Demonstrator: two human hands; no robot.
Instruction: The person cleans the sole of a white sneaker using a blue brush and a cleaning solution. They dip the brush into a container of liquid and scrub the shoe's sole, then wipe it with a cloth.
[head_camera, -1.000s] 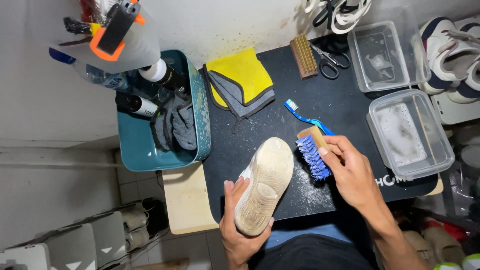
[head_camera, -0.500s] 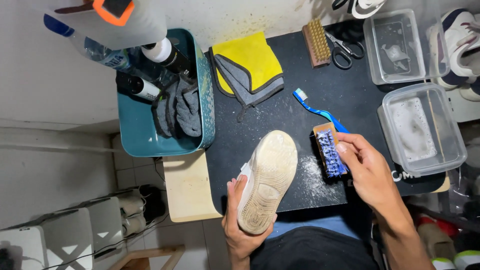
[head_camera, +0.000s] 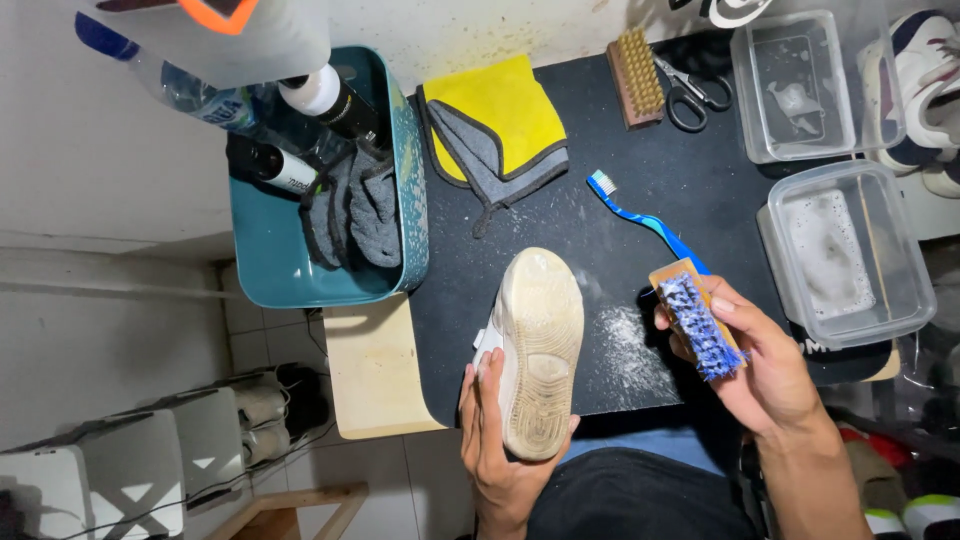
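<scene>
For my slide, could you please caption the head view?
Left hand holds a shoe sole-up; right hand holds a blue-bristled brush.

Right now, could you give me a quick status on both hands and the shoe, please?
Left hand grips shoe, sole up. Right hand holds blue-bristled brush, apart from sole. Foam patch on black mat between them; toothbrush beside.

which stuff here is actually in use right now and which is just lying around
In use:
left hand holding the shoe, sole up
right hand holding the blue-bristled brush

Lying about:
blue toothbrush
wooden brush
scissors
yellow and grey cloth
teal bin of bottles
</scene>
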